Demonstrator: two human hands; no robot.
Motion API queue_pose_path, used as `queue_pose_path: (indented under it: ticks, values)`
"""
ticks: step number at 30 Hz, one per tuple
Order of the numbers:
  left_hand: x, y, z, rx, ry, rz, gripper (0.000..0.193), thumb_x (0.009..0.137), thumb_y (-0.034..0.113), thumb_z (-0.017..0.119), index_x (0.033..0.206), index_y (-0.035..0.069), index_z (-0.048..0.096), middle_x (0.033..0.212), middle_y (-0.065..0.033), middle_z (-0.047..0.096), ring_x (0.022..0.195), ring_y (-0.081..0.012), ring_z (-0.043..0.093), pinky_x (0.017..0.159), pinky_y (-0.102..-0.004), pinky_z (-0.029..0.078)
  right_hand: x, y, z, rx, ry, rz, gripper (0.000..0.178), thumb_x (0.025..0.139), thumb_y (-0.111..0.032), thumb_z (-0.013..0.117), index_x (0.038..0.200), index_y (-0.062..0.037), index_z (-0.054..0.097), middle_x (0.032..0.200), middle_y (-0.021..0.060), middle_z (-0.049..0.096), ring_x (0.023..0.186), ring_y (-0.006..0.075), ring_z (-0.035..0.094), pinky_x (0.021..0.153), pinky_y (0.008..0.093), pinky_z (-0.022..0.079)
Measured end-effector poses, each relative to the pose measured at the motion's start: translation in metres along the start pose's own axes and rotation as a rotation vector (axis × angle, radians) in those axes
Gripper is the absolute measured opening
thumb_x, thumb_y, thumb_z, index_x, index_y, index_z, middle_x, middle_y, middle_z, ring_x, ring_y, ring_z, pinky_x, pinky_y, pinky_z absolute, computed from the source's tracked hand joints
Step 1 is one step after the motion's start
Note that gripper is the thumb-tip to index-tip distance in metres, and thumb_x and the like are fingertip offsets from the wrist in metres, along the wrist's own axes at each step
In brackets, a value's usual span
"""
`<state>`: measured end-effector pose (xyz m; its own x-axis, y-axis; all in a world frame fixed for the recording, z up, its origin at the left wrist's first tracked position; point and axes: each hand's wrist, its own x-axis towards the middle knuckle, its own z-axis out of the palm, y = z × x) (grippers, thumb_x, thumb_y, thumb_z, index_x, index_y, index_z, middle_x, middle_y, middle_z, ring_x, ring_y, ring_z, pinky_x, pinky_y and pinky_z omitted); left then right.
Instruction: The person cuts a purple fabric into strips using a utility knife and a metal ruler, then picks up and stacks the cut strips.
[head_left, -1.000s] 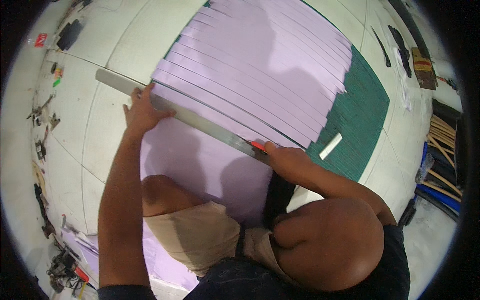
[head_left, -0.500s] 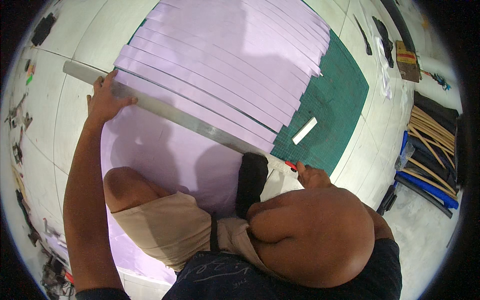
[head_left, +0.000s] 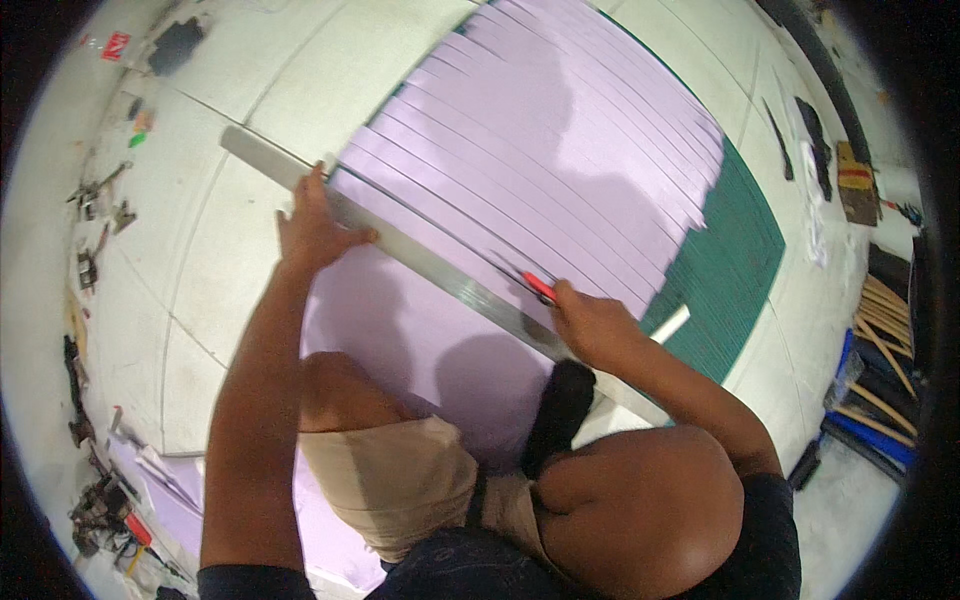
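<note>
A long metal ruler (head_left: 450,285) lies slantwise over lilac sheet material (head_left: 400,300). My left hand (head_left: 313,232) presses on the ruler's far-left part, thumb and fingers spread. My right hand (head_left: 600,325) is closed around a red-handled utility knife (head_left: 540,287). The knife is just beyond the ruler's far edge and points up and left over the lilac material; its blade is blurred. Beyond the ruler, parallel slits divide the material into narrow strips (head_left: 480,150). A black-socked foot (head_left: 562,395) rests against the ruler near its right end.
A green cutting mat (head_left: 740,240) shows under the strips on the right. A white block (head_left: 671,323) lies on it, partly behind my right wrist. Light floor tiles (head_left: 225,230) surround the work. Wooden sticks (head_left: 885,325) and tubes lie far right; assorted tools (head_left: 100,190) line the left.
My right hand has moved up and left from the ruler's right end, carrying the utility knife along. The left hand keeps its place on the ruler. The whole view has shifted.
</note>
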<state>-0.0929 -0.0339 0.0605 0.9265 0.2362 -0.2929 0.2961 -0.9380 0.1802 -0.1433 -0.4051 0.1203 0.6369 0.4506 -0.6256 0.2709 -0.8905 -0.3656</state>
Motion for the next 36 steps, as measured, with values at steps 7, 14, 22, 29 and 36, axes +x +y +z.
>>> queue_pose_path:
  ticks: [7,14,22,29,36]
  values:
    - [0.0,0.004,-0.005,-0.057,-0.064,-0.081,0.133,0.053,0.042,0.096,0.153,0.006,0.016,0.15,-0.017,0.038,0.135,-0.03,0.047,0.112,-0.0603,0.032,0.143,-0.121,-0.009,0.186,0.154,-0.217,0.026,0.094,-0.017,0.046,0.111,0.0028,0.045,0.089,0.0262,0.067,0.081,0.0433,0.067,0.072,0.0538,0.051]
    - [0.003,0.005,-0.005,-0.092,-0.095,-0.133,0.132,0.055,0.042,0.095,0.155,0.011,0.014,0.155,-0.012,0.032,0.14,-0.0288,0.04,0.114,-0.058,0.029,0.179,-0.148,-0.003,0.222,0.19,-0.258,0.024,0.093,-0.013,0.05,0.11,0.0038,0.047,0.091,0.0232,0.068,0.084,0.0407,0.068,0.072,0.0508,0.053]
    - [0.008,-0.005,0.004,-0.058,-0.068,-0.033,0.12,0.061,0.043,0.09,0.154,0.017,0.017,0.154,-0.0194,0.031,0.142,-0.0326,0.038,0.115,-0.0608,0.024,0.189,-0.157,-0.001,0.171,0.24,-0.246,0.023,0.09,-0.014,0.054,0.106,0.0027,0.055,0.091,0.0236,0.07,0.086,0.0381,0.071,0.073,0.0485,0.056]
    - [0.006,-0.001,0.0,0.219,-0.115,0.05,0.104,0.066,0.051,0.087,0.15,0.026,0.032,0.15,-0.0255,0.034,0.138,-0.0359,0.043,0.114,-0.0689,0.016,0.189,-0.153,-0.016,0.107,0.176,-0.313,0.024,0.091,-0.016,0.055,0.108,0.0015,0.055,0.089,0.0215,0.071,0.085,0.0372,0.071,0.072,0.0487,0.056]
    - [0.003,0.007,-0.007,0.215,-0.132,0.01,0.106,0.062,0.06,0.086,0.15,0.026,0.037,0.154,-0.0244,0.029,0.134,-0.0377,0.048,0.114,-0.0685,0.016,0.106,-0.105,-0.021,0.1,-0.064,-0.084,0.031,0.095,-0.015,0.047,0.123,-0.0031,0.049,0.094,0.0205,0.07,0.087,0.038,0.07,0.074,0.0489,0.053]
